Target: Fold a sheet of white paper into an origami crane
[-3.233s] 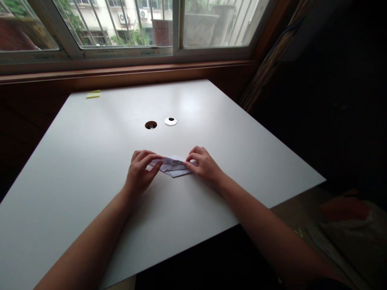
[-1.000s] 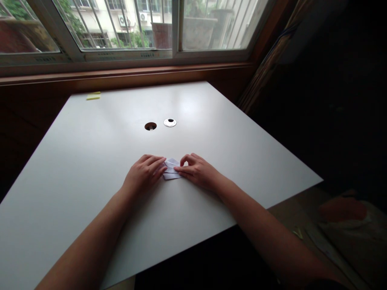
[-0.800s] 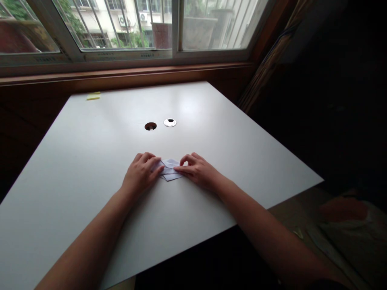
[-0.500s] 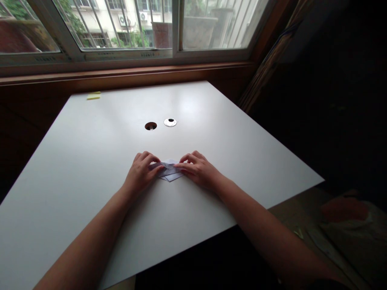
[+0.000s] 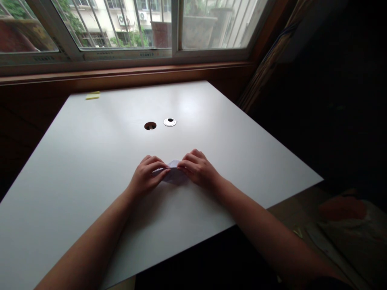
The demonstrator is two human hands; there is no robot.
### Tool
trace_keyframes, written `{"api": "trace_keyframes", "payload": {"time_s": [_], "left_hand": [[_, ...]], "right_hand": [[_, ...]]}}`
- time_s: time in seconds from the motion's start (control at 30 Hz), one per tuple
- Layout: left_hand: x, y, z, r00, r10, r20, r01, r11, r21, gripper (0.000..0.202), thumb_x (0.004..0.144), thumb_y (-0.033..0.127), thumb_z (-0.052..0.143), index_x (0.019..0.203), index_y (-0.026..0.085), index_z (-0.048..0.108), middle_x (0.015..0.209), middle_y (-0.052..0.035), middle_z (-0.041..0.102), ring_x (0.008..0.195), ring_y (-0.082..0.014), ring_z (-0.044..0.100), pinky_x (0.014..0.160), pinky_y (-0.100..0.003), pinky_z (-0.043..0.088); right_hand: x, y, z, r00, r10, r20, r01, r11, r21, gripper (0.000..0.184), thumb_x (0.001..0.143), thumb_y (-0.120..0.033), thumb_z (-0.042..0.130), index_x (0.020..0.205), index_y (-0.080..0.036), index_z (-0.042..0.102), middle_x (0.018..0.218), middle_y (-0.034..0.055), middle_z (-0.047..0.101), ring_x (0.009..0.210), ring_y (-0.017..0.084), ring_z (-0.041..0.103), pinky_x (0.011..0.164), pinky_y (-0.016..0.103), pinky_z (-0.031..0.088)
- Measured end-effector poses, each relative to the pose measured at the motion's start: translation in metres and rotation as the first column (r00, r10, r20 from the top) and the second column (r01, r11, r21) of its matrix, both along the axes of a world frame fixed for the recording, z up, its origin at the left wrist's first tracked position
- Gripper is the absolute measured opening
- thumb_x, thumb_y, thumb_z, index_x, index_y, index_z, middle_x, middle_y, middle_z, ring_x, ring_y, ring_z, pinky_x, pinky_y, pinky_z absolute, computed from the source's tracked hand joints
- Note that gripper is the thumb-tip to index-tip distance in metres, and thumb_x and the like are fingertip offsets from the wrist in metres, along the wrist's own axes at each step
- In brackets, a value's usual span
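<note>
Between my hands is a small piece of folded paper (image 5: 174, 176), pale lavender-white, just above or on the white table. My left hand (image 5: 148, 173) pinches its left side, thumb in front and fingers behind. On the other side my right hand (image 5: 198, 167) grips the right part of the fold between thumb and fingers. A pointed flap of the paper shows behind the fingertips, and a wider face hangs toward me. Both side ends are hidden by the fingers.
The white table (image 5: 121, 141) has a round cable hole (image 5: 150, 126) with a loose white grommet cover (image 5: 169, 122) beside it. Yellow sticky notes (image 5: 92, 96) lie at the far left edge. A barred window (image 5: 127, 28) stands behind the table.
My left hand has shifted slightly right, closer to my right hand. The folded paper has tipped, so its broad front face now shows instead of the layered folds and lower point.
</note>
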State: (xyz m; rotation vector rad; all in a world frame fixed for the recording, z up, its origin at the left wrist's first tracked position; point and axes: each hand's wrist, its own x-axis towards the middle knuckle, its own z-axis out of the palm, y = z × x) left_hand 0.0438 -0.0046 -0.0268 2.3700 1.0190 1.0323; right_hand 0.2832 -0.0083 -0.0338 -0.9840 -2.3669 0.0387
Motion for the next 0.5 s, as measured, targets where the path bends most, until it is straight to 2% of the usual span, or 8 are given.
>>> {"api": "trace_keyframes", "payload": {"time_s": [0.17, 0.5], "left_hand": [[0.0017, -0.0032, 0.0033, 1.000, -0.015, 0.012, 0.016, 1.000, -0.026, 0.014, 0.090, 0.031, 0.064, 0.089, 0.021, 0.074, 0.083, -0.0054, 0.068, 0.082, -0.0190, 0.058, 0.077, -0.034, 0.049], [-0.0035, 0.0011, 0.0015, 0.998, -0.009, 0.054, 0.022, 0.972, -0.233, 0.019, 0.089, 0.036, 0.064, 0.081, 0.021, 0.074, 0.081, -0.0048, 0.070, 0.078, -0.0178, 0.063, 0.073, -0.030, 0.049]], "right_hand": [[-0.0038, -0.0047, 0.0050, 0.998, 0.015, 0.055, -0.017, 1.000, 0.022, 0.018, 0.098, -0.030, 0.049, 0.097, -0.021, 0.065, 0.095, 0.0073, 0.064, 0.092, 0.022, 0.045, 0.081, 0.037, 0.033], [-0.0029, -0.0032, 0.0041, 0.999, 0.020, 0.033, -0.019, 0.999, -0.037, 0.012, 0.095, -0.022, 0.051, 0.090, -0.018, 0.061, 0.090, 0.0086, 0.060, 0.090, 0.022, 0.044, 0.079, 0.036, 0.035]]}}
